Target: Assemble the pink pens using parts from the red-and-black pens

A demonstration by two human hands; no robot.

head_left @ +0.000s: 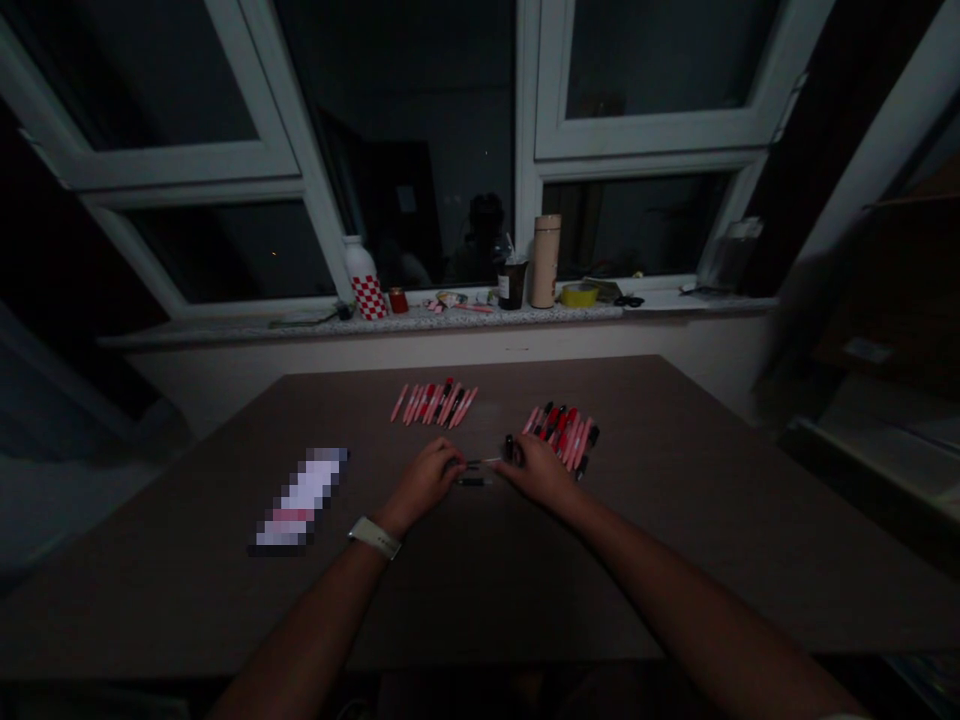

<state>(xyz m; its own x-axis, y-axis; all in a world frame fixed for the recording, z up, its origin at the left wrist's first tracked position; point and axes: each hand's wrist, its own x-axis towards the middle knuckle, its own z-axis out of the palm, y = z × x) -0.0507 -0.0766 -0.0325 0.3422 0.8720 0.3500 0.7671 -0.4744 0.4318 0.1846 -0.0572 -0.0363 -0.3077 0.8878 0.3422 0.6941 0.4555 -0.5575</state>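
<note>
My left hand (424,483) and my right hand (538,470) meet over the middle of the dark table (480,560). Both are closed around the ends of a thin clear pen (480,463) held between them. A short dark pen part (472,481) lies on the table just under it. A row of several pink and red pens (435,403) lies beyond my left hand. A second bunch of pink, red and black pens (564,432) lies right beside my right hand. My left wrist carries a white watch (375,537).
A blurred-out flat object (300,498) lies on the table to the left. The windowsill (450,318) holds a red-checked white bottle (364,278), a small red can (397,300), a dark cup (512,283), a tall beige flask (545,261) and a yellow tape roll (579,294).
</note>
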